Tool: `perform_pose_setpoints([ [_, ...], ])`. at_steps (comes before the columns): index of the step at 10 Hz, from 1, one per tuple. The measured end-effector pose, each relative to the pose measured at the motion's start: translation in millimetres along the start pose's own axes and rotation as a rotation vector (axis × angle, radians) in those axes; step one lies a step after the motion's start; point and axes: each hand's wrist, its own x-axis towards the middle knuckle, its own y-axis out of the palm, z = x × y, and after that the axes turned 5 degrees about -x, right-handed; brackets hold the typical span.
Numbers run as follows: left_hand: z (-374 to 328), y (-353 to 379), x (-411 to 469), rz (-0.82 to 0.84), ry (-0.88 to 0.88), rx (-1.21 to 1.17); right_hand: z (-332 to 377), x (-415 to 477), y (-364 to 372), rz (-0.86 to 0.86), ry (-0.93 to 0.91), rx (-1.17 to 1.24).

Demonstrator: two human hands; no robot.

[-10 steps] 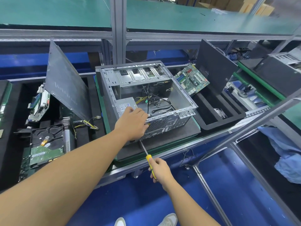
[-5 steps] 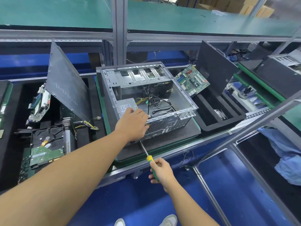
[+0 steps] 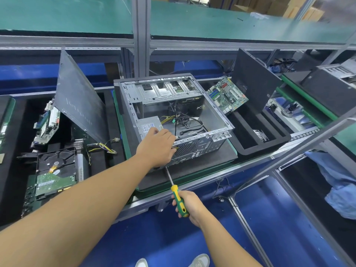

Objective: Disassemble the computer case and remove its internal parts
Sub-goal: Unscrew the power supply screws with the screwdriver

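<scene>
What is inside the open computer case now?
A grey power supply sits near left, cables lie beside it, and a metal drive cage spans the far side. The left hand, gripping the case rim, hides the supply's near edge.

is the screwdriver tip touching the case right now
Cannot tell. In the head view the left hand covers the end of the screwdriver shaft where it reaches the case rear panel.

Blue floor (image 3: 279,218) beneath aluminium-framed benches (image 3: 141,35) topped in green

No legible text: power supply (image 3: 149,124) label too blurred, side panel (image 3: 81,105) embossed lettering unreadable.
</scene>
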Motion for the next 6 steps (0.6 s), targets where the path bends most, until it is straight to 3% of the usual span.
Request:
perform_pose_setpoints([
  [3, 0, -1, 1, 0.005, -0.002, 0.003, -13, 2, 0, -0.111, -0.126, -0.061],
  [6, 1, -1, 0, 0.011, -0.001, 0.009, 3, 0, 1, 0.016, 0.063, 0.000],
])
